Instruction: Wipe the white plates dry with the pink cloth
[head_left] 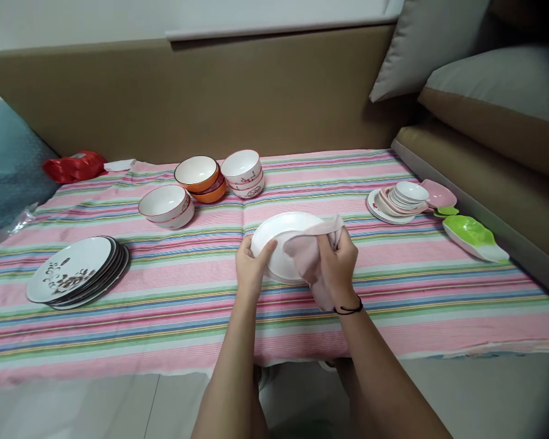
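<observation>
My left hand (251,267) grips the left rim of a white plate (281,235), held tilted just above the striped cloth. A pale pink rag (307,253) lies bunched against the plate's right side, and my right hand (339,263) is closed around it. A black band circles my right wrist.
A stack of flower-patterned plates (75,272) sits at the left. White and orange bowls (201,180) stand at the back centre. Small saucers (400,201), a pink dish and a green leaf-shaped dish (473,236) lie at the right. A red bag (73,166) rests by the sofa.
</observation>
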Action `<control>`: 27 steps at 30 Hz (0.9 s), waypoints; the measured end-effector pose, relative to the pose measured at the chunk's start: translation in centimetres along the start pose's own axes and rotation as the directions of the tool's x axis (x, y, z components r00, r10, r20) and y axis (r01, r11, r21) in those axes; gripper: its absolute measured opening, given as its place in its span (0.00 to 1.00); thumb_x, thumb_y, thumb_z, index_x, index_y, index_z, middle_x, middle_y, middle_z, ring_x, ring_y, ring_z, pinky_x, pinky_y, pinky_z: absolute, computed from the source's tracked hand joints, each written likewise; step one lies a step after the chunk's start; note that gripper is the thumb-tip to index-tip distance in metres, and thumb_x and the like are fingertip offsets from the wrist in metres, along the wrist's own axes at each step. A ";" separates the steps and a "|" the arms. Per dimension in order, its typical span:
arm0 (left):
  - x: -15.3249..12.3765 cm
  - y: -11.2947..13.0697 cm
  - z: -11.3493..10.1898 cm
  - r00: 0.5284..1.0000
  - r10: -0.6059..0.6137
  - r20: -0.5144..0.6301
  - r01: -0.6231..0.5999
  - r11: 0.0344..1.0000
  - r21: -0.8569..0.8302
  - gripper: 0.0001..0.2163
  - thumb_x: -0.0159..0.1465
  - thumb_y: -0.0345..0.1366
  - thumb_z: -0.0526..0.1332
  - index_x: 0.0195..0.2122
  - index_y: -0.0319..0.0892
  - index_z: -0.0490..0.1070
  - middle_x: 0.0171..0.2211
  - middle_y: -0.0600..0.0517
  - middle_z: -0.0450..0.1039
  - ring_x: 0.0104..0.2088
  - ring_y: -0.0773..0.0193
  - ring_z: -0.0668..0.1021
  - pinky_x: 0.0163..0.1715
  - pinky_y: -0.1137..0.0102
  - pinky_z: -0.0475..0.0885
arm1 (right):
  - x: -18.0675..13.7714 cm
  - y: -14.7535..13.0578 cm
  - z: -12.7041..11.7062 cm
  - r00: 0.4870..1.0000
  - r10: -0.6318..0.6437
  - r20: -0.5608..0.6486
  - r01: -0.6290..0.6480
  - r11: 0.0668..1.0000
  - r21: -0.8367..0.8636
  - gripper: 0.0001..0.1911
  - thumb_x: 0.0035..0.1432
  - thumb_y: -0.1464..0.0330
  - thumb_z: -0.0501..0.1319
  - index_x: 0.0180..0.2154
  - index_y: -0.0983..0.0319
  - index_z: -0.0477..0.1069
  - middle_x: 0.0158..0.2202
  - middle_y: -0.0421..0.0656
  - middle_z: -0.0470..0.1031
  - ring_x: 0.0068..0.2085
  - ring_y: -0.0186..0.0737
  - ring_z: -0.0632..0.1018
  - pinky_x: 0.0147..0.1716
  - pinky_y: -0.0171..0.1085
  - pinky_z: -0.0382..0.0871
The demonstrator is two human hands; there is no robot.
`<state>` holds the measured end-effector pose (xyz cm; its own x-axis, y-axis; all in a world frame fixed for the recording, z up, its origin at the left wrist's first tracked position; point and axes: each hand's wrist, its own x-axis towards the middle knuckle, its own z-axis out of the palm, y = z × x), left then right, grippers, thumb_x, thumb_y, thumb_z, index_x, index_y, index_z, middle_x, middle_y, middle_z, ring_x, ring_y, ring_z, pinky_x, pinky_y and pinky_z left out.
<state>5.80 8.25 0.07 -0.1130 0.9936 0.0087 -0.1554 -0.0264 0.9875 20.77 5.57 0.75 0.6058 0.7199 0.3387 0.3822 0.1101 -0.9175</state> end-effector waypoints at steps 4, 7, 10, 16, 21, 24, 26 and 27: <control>-0.1 0.3 -0.1 0.995 0.095 0.028 -0.097 0.992 0.077 0.16 0.48 0.41 0.70 0.34 0.40 0.71 0.31 0.53 0.70 0.33 0.65 0.72 0.31 0.73 0.66 | -0.1 0.4 0.4 0.956 -0.268 0.115 0.284 0.948 -0.144 0.13 0.55 0.61 0.58 0.40 0.61 0.67 0.36 0.43 0.67 0.39 0.43 0.69 0.39 0.42 0.64; -0.4 0.7 -0.1 0.987 0.112 0.116 -0.124 0.987 0.099 0.15 0.48 0.42 0.70 0.32 0.41 0.70 0.29 0.54 0.69 0.31 0.65 0.71 0.30 0.74 0.65 | -0.1 0.3 0.4 0.897 -0.405 0.175 0.438 0.868 -0.235 0.19 0.56 0.60 0.59 0.47 0.61 0.65 0.42 0.47 0.68 0.45 0.47 0.69 0.45 0.47 0.62; -0.7 1.3 -0.2 0.969 0.123 0.216 -0.148 0.984 0.100 0.14 0.51 0.42 0.69 0.33 0.41 0.70 0.31 0.54 0.70 0.32 0.64 0.71 0.31 0.73 0.65 | -0.1 0.0 0.3 0.833 -0.517 0.198 0.553 0.781 -0.291 0.23 0.55 0.57 0.60 0.50 0.61 0.64 0.49 0.50 0.68 0.51 0.50 0.67 0.51 0.50 0.58; -1.0 1.8 -0.2 0.953 0.175 0.249 -0.211 0.969 0.127 0.13 0.62 0.46 0.57 0.33 0.42 0.74 0.31 0.52 0.72 0.34 0.62 0.72 0.34 0.71 0.65 | -0.2 -0.6 0.3 0.825 -0.537 0.179 0.565 0.763 -0.315 0.26 0.53 0.53 0.62 0.49 0.59 0.66 0.49 0.49 0.68 0.53 0.51 0.67 0.52 0.50 0.56; -0.9 1.7 0.4 0.960 0.170 0.224 -0.201 0.972 0.124 0.10 0.61 0.43 0.59 0.35 0.43 0.74 0.33 0.52 0.73 0.36 0.62 0.73 0.36 0.70 0.66 | -0.1 -0.5 0.3 0.886 -0.437 0.157 0.464 0.830 -0.310 0.18 0.58 0.55 0.57 0.44 0.60 0.66 0.43 0.47 0.69 0.45 0.48 0.69 0.45 0.46 0.62; -0.8 1.6 0.8 0.960 0.190 0.205 -0.216 0.970 0.115 0.10 0.61 0.42 0.59 0.35 0.42 0.74 0.34 0.51 0.73 0.37 0.61 0.73 0.37 0.70 0.67 | 0.0 -0.2 0.2 0.930 -0.354 0.096 0.366 0.883 -0.293 0.15 0.59 0.55 0.56 0.37 0.61 0.65 0.37 0.45 0.68 0.40 0.45 0.69 0.39 0.43 0.63; -0.8 1.5 1.0 0.966 0.190 0.173 -0.211 0.971 0.115 0.10 0.61 0.41 0.58 0.34 0.41 0.74 0.33 0.51 0.74 0.37 0.61 0.74 0.37 0.70 0.67 | 0.0 0.2 0.2 0.961 -0.272 0.055 0.277 0.927 -0.253 0.15 0.59 0.55 0.55 0.36 0.60 0.63 0.35 0.44 0.67 0.38 0.44 0.69 0.38 0.42 0.64; -0.8 1.4 1.0 0.969 0.187 0.159 -0.206 0.972 0.111 0.10 0.61 0.42 0.58 0.34 0.41 0.74 0.34 0.50 0.74 0.37 0.60 0.74 0.37 0.70 0.67 | 0.1 0.3 0.2 0.972 -0.230 0.048 0.234 0.945 -0.226 0.14 0.59 0.55 0.54 0.37 0.60 0.63 0.35 0.44 0.67 0.39 0.43 0.69 0.38 0.42 0.65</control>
<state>6.67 7.52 1.64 0.0176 0.9757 0.2183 -0.0187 -0.2180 0.9758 20.81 5.76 0.44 0.4679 0.7072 0.5300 0.6613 0.1177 -0.7409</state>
